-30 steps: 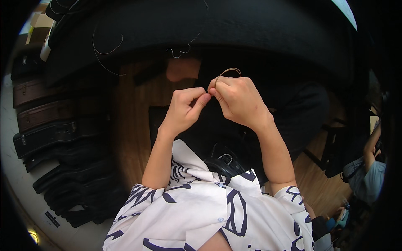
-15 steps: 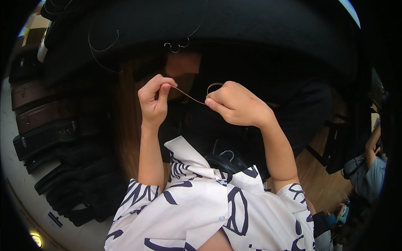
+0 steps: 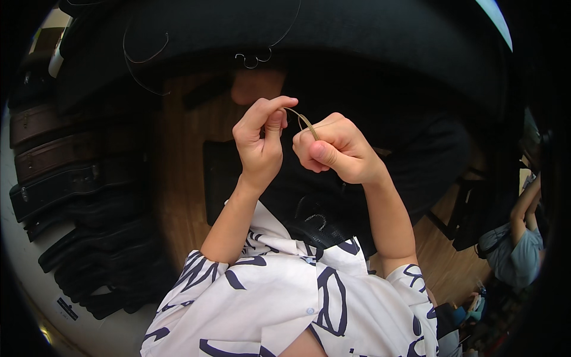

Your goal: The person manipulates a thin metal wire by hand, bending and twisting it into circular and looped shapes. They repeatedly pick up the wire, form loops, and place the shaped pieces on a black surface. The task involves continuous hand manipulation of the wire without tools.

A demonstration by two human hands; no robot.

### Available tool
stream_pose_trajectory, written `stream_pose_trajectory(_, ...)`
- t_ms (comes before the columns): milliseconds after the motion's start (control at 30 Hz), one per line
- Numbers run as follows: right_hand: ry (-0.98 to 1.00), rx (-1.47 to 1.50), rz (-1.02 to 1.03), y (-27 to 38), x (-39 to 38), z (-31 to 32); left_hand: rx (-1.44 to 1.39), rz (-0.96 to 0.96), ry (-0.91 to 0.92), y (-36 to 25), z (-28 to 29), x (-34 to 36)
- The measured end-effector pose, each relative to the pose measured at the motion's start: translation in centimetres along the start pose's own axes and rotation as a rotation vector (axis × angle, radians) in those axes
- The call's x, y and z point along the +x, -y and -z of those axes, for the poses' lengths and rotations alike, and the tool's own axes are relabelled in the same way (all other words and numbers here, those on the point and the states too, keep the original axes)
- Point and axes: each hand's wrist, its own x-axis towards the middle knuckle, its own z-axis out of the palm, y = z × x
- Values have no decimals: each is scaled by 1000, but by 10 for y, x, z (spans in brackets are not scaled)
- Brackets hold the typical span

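Between my two hands runs a coiled gold-coloured wire string (image 3: pixel 308 124), bent into a narrow arc of several strands. My left hand (image 3: pixel 259 143) pinches one end of it between thumb and index finger, the fingertip pointing right. Closed in a fist, my right hand (image 3: pixel 342 152) grips the bundled strands under its thumb. The part of the string inside the right fist is hidden. Both hands are raised in front of my chest, close together but apart.
Ahead is a dark padded surface (image 3: pixel 357 35) with a curled silver wire (image 3: pixel 250 67) at its edge and another thin wire (image 3: pixel 126 58) further left. Dark cases (image 3: pixel 56 190) stand in a row at left. Another person (image 3: pixel 514 247) is at far right.
My left hand has moved right, close to my right hand. The stretch of string between them has shortened, and more strands now show looped at the right fist.
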Motion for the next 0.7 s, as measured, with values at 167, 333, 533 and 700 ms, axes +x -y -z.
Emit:
stream_pose_trajectory(167,-131,-61,97,-7,1,-10,144,-72,123,4,-12,1)
stream_pose_trajectory(333,-249,-261,156,-7,1,-4,212,-169,211,3,-21,2)
stream_pose_trajectory(533,-406,-447,216,-8,3,0,144,-33,153,6,-27,-15)
stream_pose_trajectory(700,-370,-513,234,-12,2,-3,64,41,137,5,-32,-16)
